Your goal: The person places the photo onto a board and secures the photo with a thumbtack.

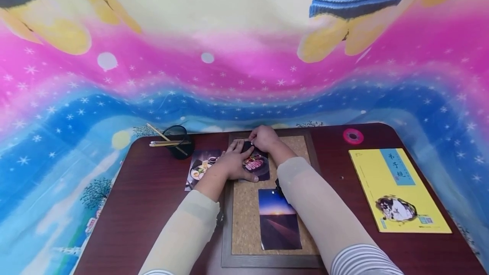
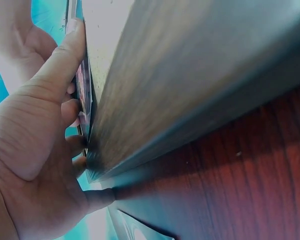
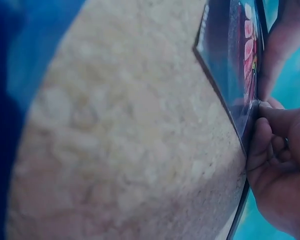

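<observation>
Spread over the left edge of a dark food photo (image 1: 257, 164) lies my left hand (image 1: 234, 164), its fingers fairly straight and pressing the photo to the framed cork board (image 1: 244, 224). At the photo's top edge, my right hand (image 1: 265, 139) has its fingers curled and pinches a small pale thing that looks like a pushpin (image 1: 252, 143), mostly hidden by the fingertips. In the right wrist view, thumb and finger of the right hand (image 3: 285, 165) meet at the photo's edge. A sunset photo (image 1: 280, 224) is on the board below, with a small pale dot at its top.
Left of the board, another food photo (image 1: 198, 171) lies on the dark red table (image 1: 153, 215). Behind it a black mesh pen cup (image 1: 178, 150) holds several pencils. A yellow book (image 1: 397, 190) and a round pink thing (image 1: 353, 136) are at the right. Patterned cloth (image 1: 244, 75) hangs behind.
</observation>
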Demonstrator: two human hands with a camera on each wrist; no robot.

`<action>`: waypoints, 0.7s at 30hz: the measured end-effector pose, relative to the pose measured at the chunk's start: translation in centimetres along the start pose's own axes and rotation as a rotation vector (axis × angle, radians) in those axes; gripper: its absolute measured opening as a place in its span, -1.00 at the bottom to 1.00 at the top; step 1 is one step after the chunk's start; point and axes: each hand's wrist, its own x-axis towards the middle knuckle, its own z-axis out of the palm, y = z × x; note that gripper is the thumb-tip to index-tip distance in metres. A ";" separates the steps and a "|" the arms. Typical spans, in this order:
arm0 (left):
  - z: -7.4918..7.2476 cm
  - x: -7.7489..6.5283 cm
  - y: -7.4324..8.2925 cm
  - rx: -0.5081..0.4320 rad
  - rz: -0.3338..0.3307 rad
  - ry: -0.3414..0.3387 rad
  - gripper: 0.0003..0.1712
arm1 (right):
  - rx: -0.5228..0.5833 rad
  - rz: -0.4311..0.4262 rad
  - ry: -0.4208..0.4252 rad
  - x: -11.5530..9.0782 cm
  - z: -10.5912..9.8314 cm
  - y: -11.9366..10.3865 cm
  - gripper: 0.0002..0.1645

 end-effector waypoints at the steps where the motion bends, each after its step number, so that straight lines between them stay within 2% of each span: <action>1: 0.0 0.0 0.0 0.002 0.000 0.000 0.36 | 0.006 -0.002 0.001 0.0 0.0 0.1 -0.72; 13: -0.1 -0.1 0.3 -0.014 0.011 0.028 0.35 | 0.026 -0.028 0.042 -0.7 -0.5 0.5 -0.74; 21: 0.3 -0.2 -0.1 0.015 0.003 0.040 0.35 | 0.108 -0.008 0.127 -1.7 -0.8 1.8 -0.80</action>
